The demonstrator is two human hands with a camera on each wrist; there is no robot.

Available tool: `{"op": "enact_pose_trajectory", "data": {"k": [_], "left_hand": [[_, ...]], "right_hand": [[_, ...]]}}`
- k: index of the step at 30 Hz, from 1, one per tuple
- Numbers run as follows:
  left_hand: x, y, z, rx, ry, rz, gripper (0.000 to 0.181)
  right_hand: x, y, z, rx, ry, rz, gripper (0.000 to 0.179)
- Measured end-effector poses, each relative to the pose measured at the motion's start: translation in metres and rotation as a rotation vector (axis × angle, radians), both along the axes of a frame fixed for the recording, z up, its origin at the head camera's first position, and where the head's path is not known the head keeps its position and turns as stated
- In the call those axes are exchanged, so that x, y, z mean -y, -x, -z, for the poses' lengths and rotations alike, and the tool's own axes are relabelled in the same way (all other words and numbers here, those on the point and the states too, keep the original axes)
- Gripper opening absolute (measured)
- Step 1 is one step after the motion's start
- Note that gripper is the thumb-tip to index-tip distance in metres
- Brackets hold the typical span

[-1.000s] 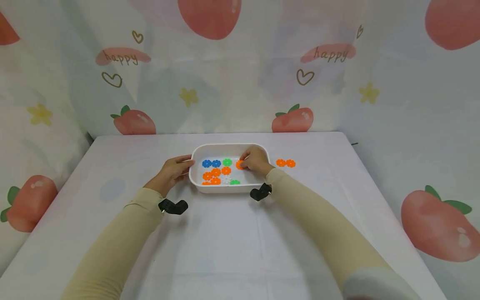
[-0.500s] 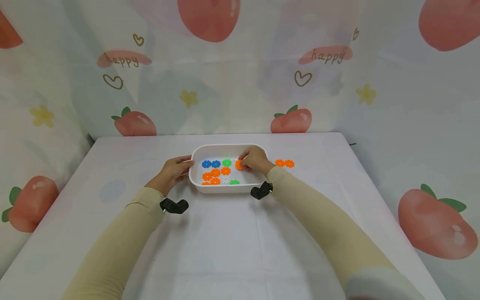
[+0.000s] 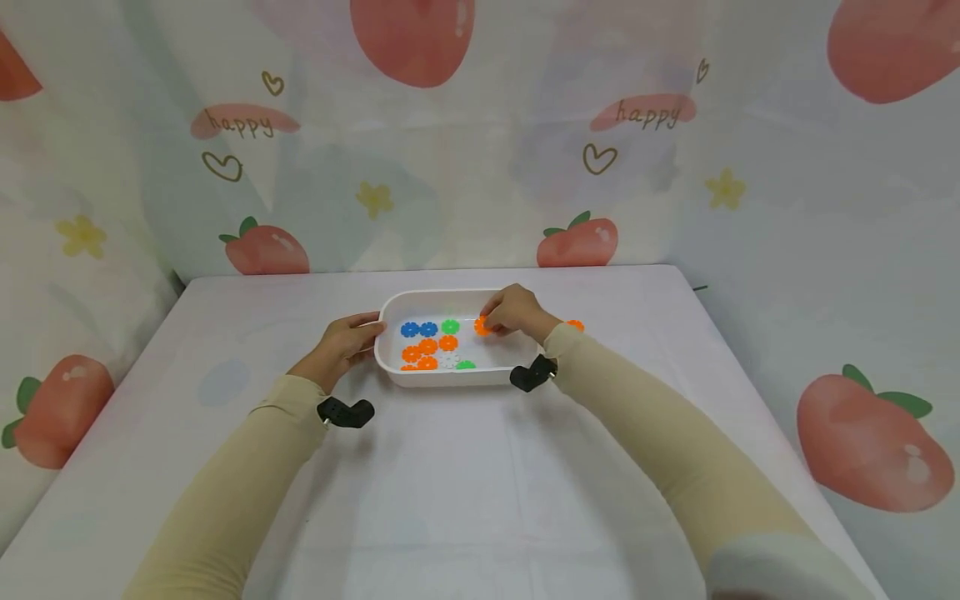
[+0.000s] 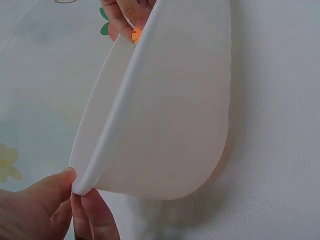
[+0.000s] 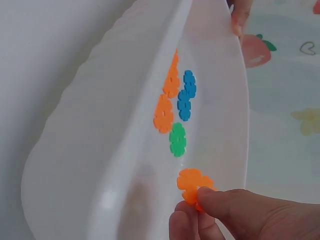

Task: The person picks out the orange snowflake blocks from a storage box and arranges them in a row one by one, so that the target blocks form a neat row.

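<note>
A white oblong tray point(image 3: 457, 378) stands on the table. At its left end my left hand point(image 3: 342, 348) holds the rim; in the left wrist view the thumb point(image 4: 61, 177) lies on one side of the rim and the fingers on the other. Over the tray's right part my right hand point(image 3: 517, 312) pinches an orange snowflake disc point(image 5: 191, 180) between thumb and fingers. Inside the tray lie two blue snowflake discs point(image 3: 418, 329), a green disc point(image 3: 450, 327), several orange discs point(image 3: 427, 346), a white disc point(image 3: 449, 360) and another green disc point(image 3: 466, 365) near the front wall.
Right of the tray, an orange disc point(image 3: 575, 325) shows on the table, partly behind my right forearm. A white cloth covers the table point(image 3: 420, 483). A curtain point(image 3: 450, 183) printed with fruit hangs behind it.
My right hand has shifted slightly up and to the right, still pinching the orange disc. Its sleeve now hides one of the two orange discs outside the tray. My left hand keeps its hold.
</note>
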State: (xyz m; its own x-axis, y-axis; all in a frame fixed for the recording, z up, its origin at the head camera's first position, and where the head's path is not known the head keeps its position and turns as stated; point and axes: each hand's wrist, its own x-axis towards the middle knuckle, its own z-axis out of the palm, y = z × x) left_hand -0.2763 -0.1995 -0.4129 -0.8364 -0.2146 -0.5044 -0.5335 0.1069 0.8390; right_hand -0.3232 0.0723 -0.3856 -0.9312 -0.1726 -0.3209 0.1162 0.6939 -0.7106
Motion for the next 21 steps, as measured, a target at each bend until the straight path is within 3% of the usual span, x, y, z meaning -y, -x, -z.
{"op": "enact_pose_trajectory", "data": {"k": [21], "left_hand": [[-0.001,-0.002,-0.003,0.013,-0.002,0.006,0.049]], "right_hand": [[-0.029,-0.006,-0.025,0.083,0.014,-0.113,0.025]]}}
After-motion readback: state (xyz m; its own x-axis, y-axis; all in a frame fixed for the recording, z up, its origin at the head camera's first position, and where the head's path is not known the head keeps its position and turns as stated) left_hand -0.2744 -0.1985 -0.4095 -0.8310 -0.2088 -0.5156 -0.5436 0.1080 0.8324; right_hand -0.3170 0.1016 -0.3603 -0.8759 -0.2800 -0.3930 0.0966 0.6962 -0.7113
